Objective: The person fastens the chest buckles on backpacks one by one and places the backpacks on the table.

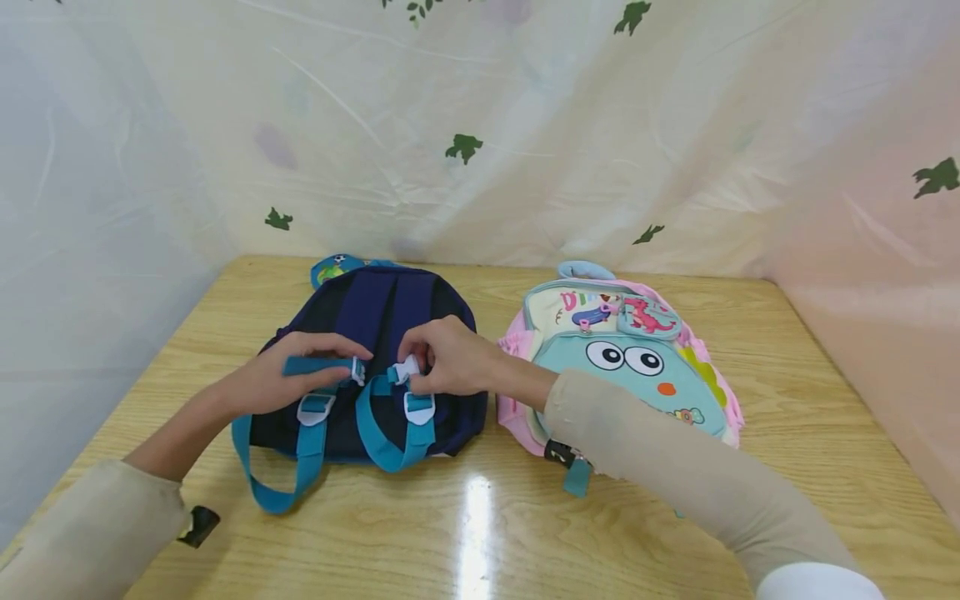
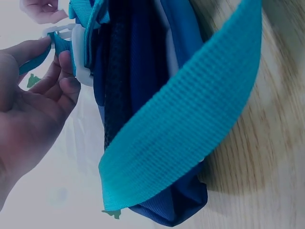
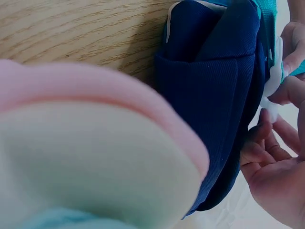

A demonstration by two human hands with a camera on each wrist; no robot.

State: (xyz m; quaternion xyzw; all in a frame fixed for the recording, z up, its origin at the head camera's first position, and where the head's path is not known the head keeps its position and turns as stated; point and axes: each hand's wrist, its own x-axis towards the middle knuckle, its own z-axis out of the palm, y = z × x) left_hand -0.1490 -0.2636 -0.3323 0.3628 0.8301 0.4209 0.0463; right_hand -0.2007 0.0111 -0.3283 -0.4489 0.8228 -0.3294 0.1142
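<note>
A navy backpack (image 1: 457,417) lies with its strap side up on the table. My left hand (image 1: 300,371) pinches a white buckle half (image 1: 358,370) on a teal strap (image 2: 61,44), thumb below and fingers above in the head view. Facing it across a small gap is the other white buckle half (image 1: 407,368), gripped between the thumb and fingers of my right hand (image 1: 453,358). Its teal webbing loops down to a white strap adjuster (image 1: 418,407). A second adjuster (image 1: 316,408) sits under my left hand. In the right wrist view, my right hand (image 3: 279,167) partly hides its buckle half.
Beside the navy bag, a pink and light-blue backpack (image 1: 555,358) with cartoon eyes lies under my right forearm. Teal strap loops (image 1: 273,502) hang toward the front of the wooden table (image 1: 360,542). A pale curtain (image 1: 360,150) with leaf shapes stands behind.
</note>
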